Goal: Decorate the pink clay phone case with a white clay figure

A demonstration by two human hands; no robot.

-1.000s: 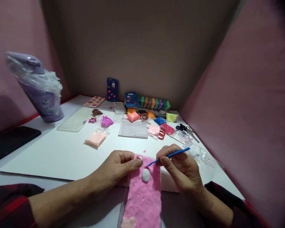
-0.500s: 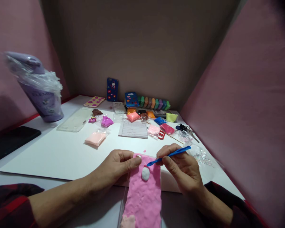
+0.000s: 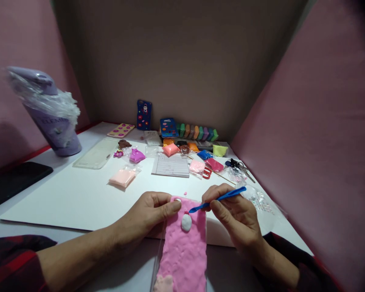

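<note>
My left hand (image 3: 155,213) grips the upper left edge of a phone case (image 3: 184,251) covered with lumpy pink clay, its thumb on the clay near a small white spot. A white oval clay piece (image 3: 186,223) sits on the upper part of the case, with a tiny dark pink bit (image 3: 186,212) just above it. My right hand (image 3: 235,215) is closed round a blue modelling tool (image 3: 231,194), whose tip is beside the dark pink bit. Pale peach clay (image 3: 164,284) covers the lower left corner of the case.
A white board (image 3: 63,198) bears a notepad (image 3: 170,165), a peach clay packet (image 3: 123,177), a clear case (image 3: 97,153) and several coloured packets. Keys (image 3: 239,165) lie at the right. A purple bottle (image 3: 54,117) and black phone (image 3: 18,180) are on the left.
My right hand and the blue tool have shifted slightly to the right, the tip a little away from the dark pink bit. My left hand and the case look the same.
</note>
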